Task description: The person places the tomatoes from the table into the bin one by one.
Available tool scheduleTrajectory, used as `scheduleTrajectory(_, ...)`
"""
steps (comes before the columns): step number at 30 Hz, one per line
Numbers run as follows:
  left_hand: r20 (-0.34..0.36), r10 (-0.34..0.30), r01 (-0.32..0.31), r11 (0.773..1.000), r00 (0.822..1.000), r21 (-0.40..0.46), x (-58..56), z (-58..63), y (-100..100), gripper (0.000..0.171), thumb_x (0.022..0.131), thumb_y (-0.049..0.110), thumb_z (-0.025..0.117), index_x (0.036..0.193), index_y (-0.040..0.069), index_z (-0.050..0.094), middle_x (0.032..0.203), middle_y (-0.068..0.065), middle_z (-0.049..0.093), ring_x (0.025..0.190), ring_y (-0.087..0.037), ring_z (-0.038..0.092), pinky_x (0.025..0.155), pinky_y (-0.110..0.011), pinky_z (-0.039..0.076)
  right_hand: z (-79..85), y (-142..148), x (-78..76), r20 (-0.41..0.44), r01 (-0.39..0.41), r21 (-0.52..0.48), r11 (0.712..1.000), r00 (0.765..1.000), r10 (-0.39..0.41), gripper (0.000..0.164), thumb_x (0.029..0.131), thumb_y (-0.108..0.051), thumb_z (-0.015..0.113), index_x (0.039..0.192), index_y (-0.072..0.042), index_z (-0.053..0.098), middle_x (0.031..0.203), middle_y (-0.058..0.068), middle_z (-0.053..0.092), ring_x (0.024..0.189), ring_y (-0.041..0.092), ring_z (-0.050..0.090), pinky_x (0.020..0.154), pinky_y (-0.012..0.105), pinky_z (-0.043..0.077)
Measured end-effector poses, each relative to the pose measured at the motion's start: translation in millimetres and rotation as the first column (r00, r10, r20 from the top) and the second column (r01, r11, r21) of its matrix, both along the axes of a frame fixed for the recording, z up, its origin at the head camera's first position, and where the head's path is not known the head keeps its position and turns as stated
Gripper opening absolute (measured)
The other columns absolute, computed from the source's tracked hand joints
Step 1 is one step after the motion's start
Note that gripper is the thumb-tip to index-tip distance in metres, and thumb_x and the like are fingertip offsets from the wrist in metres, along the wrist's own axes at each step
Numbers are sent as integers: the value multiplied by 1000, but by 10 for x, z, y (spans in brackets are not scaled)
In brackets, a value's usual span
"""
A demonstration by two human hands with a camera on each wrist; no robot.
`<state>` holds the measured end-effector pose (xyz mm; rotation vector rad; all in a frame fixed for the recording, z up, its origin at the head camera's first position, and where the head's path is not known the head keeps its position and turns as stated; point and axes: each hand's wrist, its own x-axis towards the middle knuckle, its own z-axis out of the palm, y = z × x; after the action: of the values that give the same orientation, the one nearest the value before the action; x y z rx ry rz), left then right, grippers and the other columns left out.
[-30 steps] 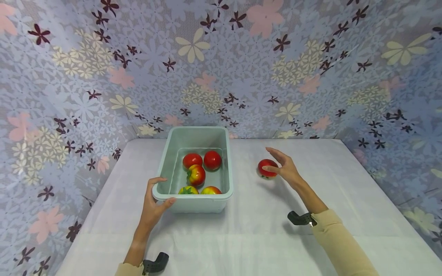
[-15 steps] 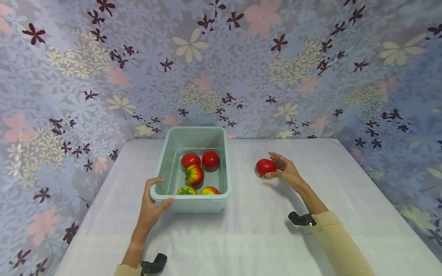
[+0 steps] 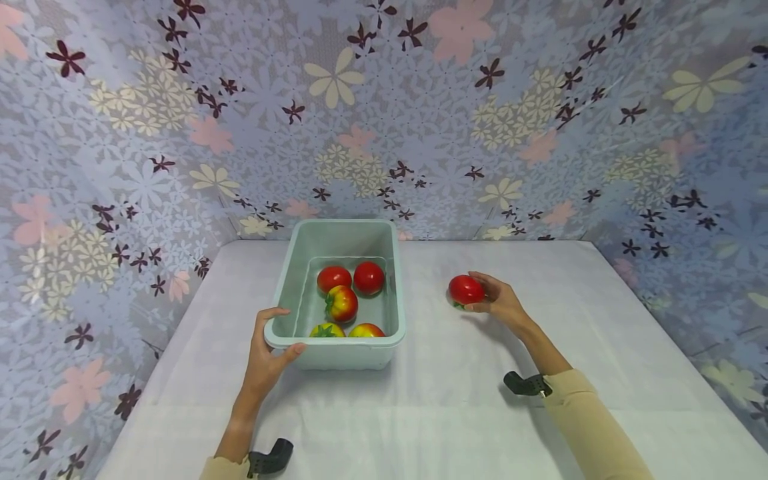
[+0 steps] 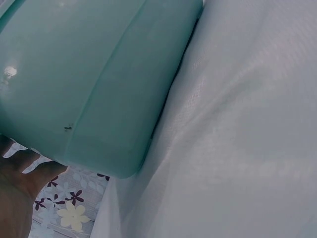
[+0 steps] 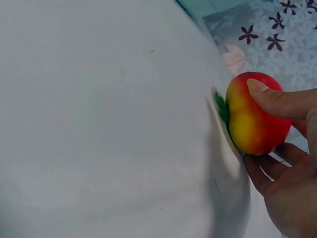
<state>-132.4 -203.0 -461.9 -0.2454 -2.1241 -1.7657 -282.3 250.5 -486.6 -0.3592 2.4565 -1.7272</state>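
Note:
A pale green plastic bin (image 3: 345, 356) stands on the table, left of the middle. My left hand (image 3: 261, 360) grips its near left corner, thumb on the front rim and fingers along the left side. In the left wrist view the bin's outer wall (image 4: 94, 79) fills the upper left. Several tomatoes lie inside, such as a plain red tomato (image 3: 369, 278) and a red and yellow tomato (image 3: 341, 304). Right of the bin, my right hand (image 3: 503, 305) holds another tomato (image 5: 257, 116), with thumb on one side and fingers on the other. Its green leafy end faces the tablecloth.
A white cloth (image 3: 444, 407) covers the table. Behind it and at both sides hang flower-patterned sheets (image 3: 420, 120). Each wrist wears a black camera mount, like the right mount (image 3: 523, 384) near the sleeve.
My right hand has drawn back slightly from above the tomato and closed its fingers round the right side. My left hand and the bin keep their place.

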Motion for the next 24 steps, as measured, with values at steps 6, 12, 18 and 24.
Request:
scheduleTrajectory(6, -3, -3, 3, 1000, 1000, 4, -2, -13, -6, 58, 77, -7, 70, 129, 0, 43, 132, -6, 42, 123, -27, 43, 94, -15, 39, -5, 16, 2, -11, 18, 26, 999, 1000, -18, 70, 81, 3, 72, 144, 0, 42, 145, 27, 45, 131, 43, 46, 97, 28, 47)
scheduleTrajectory(12, 2, -8, 8, 1000, 1000, 5, 3, -14, -14, 59, 77, -6, 71, 129, -1, 42, 134, -7, 42, 123, -29, 43, 95, -15, 38, -14, 31, -21, 14, 39, 36, 999, 999, -40, 68, 83, -1, 73, 144, -2, 44, 146, 24, 44, 130, 42, 47, 94, 24, 48)
scheduleTrajectory(18, 7, -10, 10, 1000, 1000, 4, 7, 12, -11, 58, 78, -5, 71, 129, 1, 44, 132, -10, 42, 124, -22, 43, 96, -16, 37, -5, 30, -32, 45, 87, 47, 995, 995, -89, 64, 85, -5, 71, 144, -5, 45, 147, 21, 45, 131, 39, 47, 100, 33, 46)
scheduleTrajectory(24, 16, -7, 7, 1000, 1000, 7, 6, 19, -7, 58, 77, -4, 71, 129, 2, 44, 131, -3, 42, 127, -14, 40, 100, -21, 33, 77, 12, -25, 53, 105, 0, 994, 993, -105, 61, 88, -8, 68, 144, -4, 44, 149, 20, 43, 135, 38, 43, 102, 31, 44)
